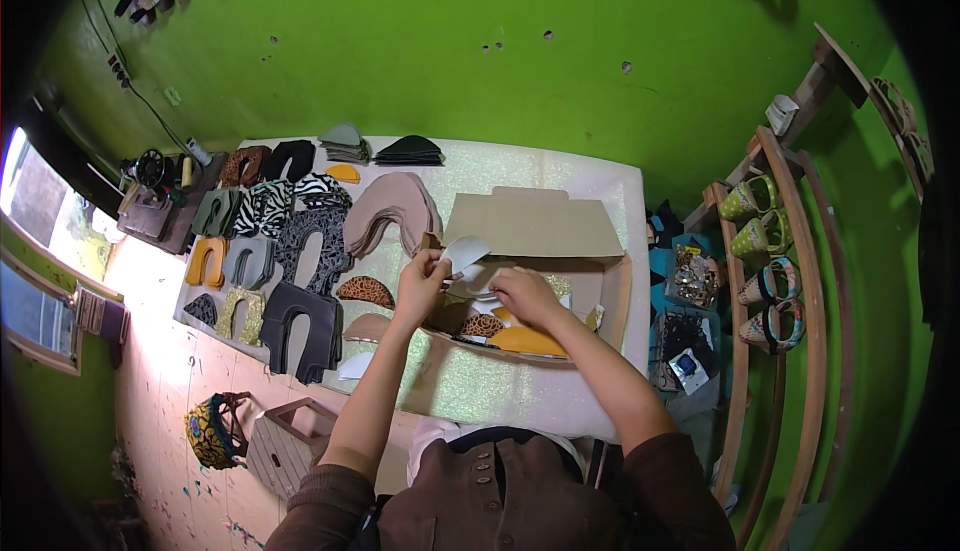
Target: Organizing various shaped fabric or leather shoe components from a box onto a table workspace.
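My left hand (424,283) pinches a white half-round cut piece (466,251) above the left side of an open cardboard box (617,296). My right hand (527,294) reaches into the box, its fingers bent together beside pale pieces (476,283); what they grip, if anything, is hidden. Also in the box lie a yellow half-moon piece (528,341) and a leopard-print piece (483,325). Left of the box, an orange-brown patterned half-moon (366,292), a beige one (367,328) and a white one (355,366) lie on the table.
Stacks of U-shaped pieces, among them beige (392,213), dark grey (302,329) and zebra-print (265,207), cover the table's (590,173) left half. A sewing machine (155,176) stands far left. A wooden rack (790,281) with shoes stands right, beside bins (690,271).
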`<action>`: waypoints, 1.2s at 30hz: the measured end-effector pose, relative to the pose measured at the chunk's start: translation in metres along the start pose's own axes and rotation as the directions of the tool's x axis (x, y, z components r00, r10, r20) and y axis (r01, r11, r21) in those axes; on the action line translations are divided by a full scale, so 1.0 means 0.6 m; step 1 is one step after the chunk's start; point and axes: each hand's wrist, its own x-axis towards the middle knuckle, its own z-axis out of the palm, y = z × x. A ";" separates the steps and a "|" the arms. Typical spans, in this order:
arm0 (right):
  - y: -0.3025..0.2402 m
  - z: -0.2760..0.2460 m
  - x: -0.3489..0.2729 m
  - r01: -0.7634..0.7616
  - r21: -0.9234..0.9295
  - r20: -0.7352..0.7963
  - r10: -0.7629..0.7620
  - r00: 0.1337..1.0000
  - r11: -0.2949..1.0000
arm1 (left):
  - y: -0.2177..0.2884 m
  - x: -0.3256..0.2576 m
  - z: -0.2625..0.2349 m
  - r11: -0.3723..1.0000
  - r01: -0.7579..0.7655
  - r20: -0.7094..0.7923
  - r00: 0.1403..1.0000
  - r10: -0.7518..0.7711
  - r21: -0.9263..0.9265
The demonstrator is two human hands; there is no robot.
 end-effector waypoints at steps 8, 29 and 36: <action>-0.023 -0.089 -0.067 0.206 -0.131 -0.599 -0.243 0.763 0.970 | 0.002 -0.002 0.012 0.976 0.109 0.110 0.990 -0.089 -0.190; -0.055 -0.067 -0.103 0.162 -0.546 -0.455 -0.453 0.767 0.822 | 0.042 -0.043 0.042 0.769 0.540 0.603 0.754 -0.262 -0.341; -0.080 -0.053 -0.096 0.184 -0.536 -0.435 -0.456 0.777 0.824 | 0.032 -0.047 0.018 0.919 0.374 0.563 0.789 -0.247 -0.121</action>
